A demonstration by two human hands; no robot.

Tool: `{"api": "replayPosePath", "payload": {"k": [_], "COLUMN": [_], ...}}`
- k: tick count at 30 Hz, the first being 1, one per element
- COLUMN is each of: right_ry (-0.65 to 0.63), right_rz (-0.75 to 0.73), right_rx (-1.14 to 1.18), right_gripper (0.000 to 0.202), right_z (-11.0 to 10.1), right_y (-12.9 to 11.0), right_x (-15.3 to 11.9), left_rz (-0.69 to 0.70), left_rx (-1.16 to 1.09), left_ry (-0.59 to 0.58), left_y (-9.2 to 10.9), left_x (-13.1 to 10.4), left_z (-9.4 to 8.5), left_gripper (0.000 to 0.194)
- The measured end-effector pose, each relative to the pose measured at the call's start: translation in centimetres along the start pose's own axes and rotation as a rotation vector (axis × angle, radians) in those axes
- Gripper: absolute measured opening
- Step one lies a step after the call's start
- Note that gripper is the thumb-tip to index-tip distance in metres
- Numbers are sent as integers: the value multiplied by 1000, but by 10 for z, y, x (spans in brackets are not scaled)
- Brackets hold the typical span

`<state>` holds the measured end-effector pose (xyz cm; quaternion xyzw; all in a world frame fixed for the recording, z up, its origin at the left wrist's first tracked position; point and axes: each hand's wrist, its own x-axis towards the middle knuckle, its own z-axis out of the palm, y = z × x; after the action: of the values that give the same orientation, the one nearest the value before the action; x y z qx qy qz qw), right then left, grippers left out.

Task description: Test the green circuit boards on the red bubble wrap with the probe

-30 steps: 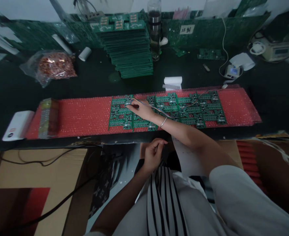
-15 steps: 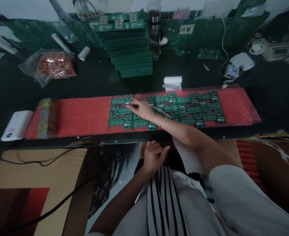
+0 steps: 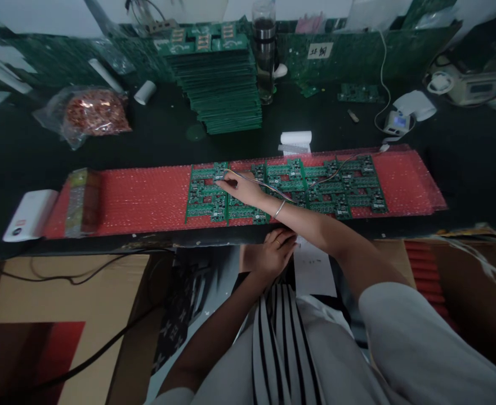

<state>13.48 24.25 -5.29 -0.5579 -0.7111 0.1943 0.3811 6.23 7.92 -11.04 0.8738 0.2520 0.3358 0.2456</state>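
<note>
Where the right hand (image 3: 244,188) extends, circuit boards (image 3: 286,184) lie beneath it.

A pale label (image 3: 320,51) is sitting on the green panel (image 3: 357,64) and is carrying large handwritten characters, Chinese by their look, which I cannot read surely. The white device (image 3: 30,214) at far left is bearing red marks, and the white sheet (image 3: 315,275) faint writing, both too small for reading.

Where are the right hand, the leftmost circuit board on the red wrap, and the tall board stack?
Right hand (image 3: 245,189): head view, back of the hand.
Leftmost circuit board (image 3: 205,191): head view, middle.
Tall board stack (image 3: 226,90): head view, layered front.
</note>
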Motion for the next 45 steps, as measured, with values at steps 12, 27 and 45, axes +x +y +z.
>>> {"api": "replayPosePath", "payload": {"k": [12, 27, 45], "right_ry": [-20, -73, -271], "right_rz": [8, -167, -388], "right_rx": [-28, 182, -21], "right_gripper": [35, 16, 26], "right_z": [-2, 7, 41], "right_y": [-1, -10, -28], "right_x": [0, 6, 26], "left_rz": [90, -168, -594], "left_rx": [-21, -236, -67], "left_ry": [19, 169, 774], "left_y": [-5, 11, -84], "left_x": [-11, -6, -14], "left_z": [1, -52, -181], "left_gripper": [23, 15, 16]}}
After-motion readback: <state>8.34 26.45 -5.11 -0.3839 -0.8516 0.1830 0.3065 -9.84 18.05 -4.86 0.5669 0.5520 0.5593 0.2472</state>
